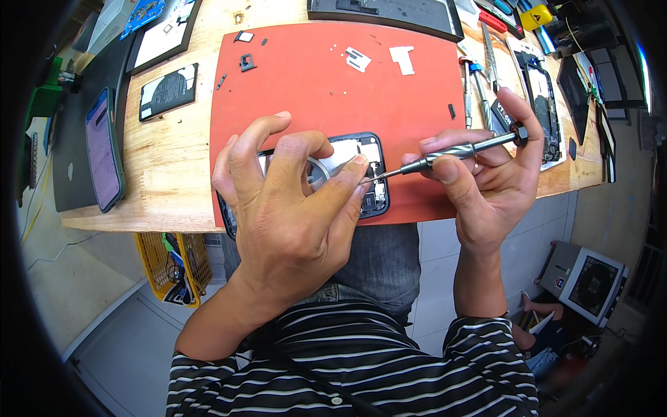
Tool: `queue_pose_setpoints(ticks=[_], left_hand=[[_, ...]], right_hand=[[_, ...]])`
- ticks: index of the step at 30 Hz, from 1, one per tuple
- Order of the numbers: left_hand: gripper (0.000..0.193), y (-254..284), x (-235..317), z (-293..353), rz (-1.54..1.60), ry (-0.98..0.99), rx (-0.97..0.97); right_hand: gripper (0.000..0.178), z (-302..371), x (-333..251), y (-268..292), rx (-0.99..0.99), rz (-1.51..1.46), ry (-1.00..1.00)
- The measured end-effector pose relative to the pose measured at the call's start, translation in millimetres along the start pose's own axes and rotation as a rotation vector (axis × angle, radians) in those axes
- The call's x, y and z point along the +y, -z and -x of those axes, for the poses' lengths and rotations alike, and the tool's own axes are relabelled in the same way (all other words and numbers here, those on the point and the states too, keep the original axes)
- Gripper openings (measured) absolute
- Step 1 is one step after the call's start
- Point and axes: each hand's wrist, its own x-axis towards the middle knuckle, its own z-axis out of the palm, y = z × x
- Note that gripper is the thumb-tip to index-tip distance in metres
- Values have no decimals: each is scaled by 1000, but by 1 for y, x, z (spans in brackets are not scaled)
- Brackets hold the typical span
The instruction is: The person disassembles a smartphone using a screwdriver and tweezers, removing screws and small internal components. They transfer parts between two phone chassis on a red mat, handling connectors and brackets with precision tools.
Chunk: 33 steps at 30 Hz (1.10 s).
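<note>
An opened smartphone (pixel 376 154) with a dark frame and exposed inner parts lies near the front edge of the red mat (pixel 299 76). My left hand (pixel 285 194) is over it, hiding much of its left and middle. Its thumb and a finger pinch together at the screwdriver's tip; whatever lies between them is too small to make out. A round clear ring-shaped piece (pixel 319 171) shows beneath that hand. My right hand (pixel 486 181) grips a slim metal screwdriver (pixel 453 152), held nearly level, its tip pointing left toward the pinched fingers above the phone.
Small parts, including white metal plates (pixel 401 60) and a SIM tray (pixel 247 62), lie scattered on the mat. A battery (pixel 168 91) and a smartphone (pixel 105 149) are at left. Tools (pixel 479 97) and another opened phone (pixel 540 97) lie right. A black tray (pixel 385 17) stands behind.
</note>
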Motion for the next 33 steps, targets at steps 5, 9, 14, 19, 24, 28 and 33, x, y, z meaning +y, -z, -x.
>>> queue_pose_setpoints(ticks=[5,9,14,19,24,28,33], left_hand=[[23,-2,-1,1,6,-2,5],[23,0,-1,0,-8,-5,2],[24,0,-1,1,-21,-12,-8],[35,2,-2,1,34,-12,-35],[41,3,-4,2,34,-36,-49],[41,4,-3,2,33,-30,-57],[41,4,-4,1,41,-37,-70]], right_hand=[[82,-1,0,-2,-5,-27,13],[81,-1,1,1,-9,4,30],[81,-1,-2,0,-13,-8,24],[83,-3,-10,0,-13,111,108],[83,-15,-30,7,-147,475,254],[85,-27,-41,8,-317,644,311],[86,-38,-41,8,-465,636,362]])
